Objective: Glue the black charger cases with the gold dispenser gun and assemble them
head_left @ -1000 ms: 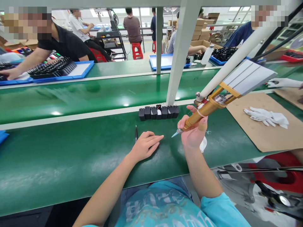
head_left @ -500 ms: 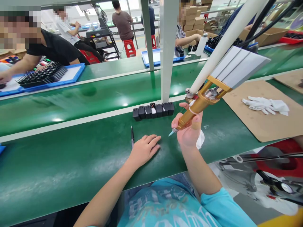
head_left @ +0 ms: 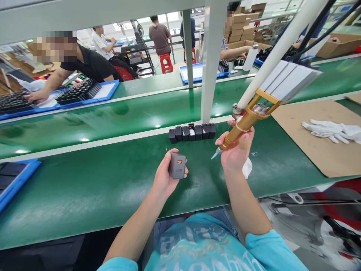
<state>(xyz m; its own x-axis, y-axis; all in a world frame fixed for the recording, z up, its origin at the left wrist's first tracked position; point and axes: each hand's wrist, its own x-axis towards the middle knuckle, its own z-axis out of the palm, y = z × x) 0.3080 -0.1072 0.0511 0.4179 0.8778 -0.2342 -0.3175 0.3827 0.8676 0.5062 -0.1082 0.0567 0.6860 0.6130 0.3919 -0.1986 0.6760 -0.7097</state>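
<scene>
My left hand [head_left: 165,177] is closed around a small grey box-shaped part [head_left: 177,165] with an orange mark on its face, lifted just above the green bench [head_left: 84,188]. My right hand [head_left: 236,152] grips a gold dispensing tool [head_left: 242,128] with a pale blue tip pointing left toward the part, a short gap between them. A white hose rises from the tool to the upper right. A white scrap of cloth shows under my right palm. A row of several black parts [head_left: 192,132] stands at the bench's far edge behind my hands.
A white post [head_left: 210,64] rises behind the row. Cardboard sheet [head_left: 316,139] with white gloves [head_left: 334,130] lies at right. A blue tray corner [head_left: 17,177] sits far left. Across the green conveyor [head_left: 113,111], other people work at blue trays of black parts.
My left hand, lying flat on the bench before, has risen and now holds the grey part. My right hand with the tool stayed about where it was. The camera view shifted.
</scene>
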